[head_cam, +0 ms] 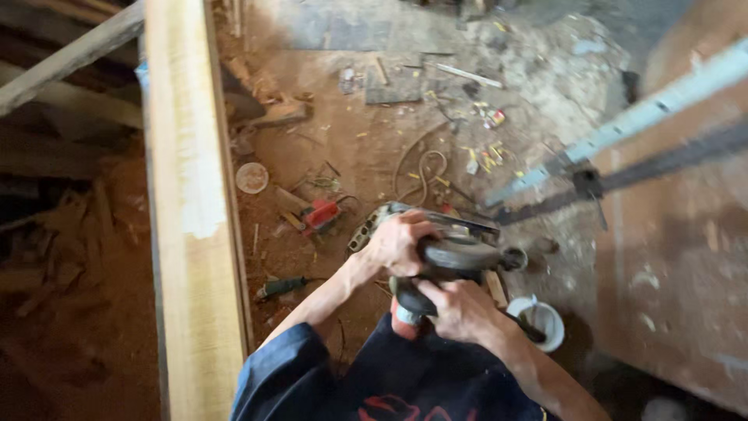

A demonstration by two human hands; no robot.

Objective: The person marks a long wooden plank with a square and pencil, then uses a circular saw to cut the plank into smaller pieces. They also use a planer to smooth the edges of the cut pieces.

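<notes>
A dark, rounded power tool (456,261) sits at waist height in front of the person, above the dirt floor (358,148). The left hand (397,243) grasps its top, fingers curled over the housing; the right hand (460,310) clenches its lower handle. Just right of the hands stands a white cup (541,320). A red tool (321,214), a cord (425,168) and scraps lie on the floor beyond. A pale plank (191,195) runs upright at left; a metal rail (623,129) crosses a brown board (686,257) at right.
</notes>
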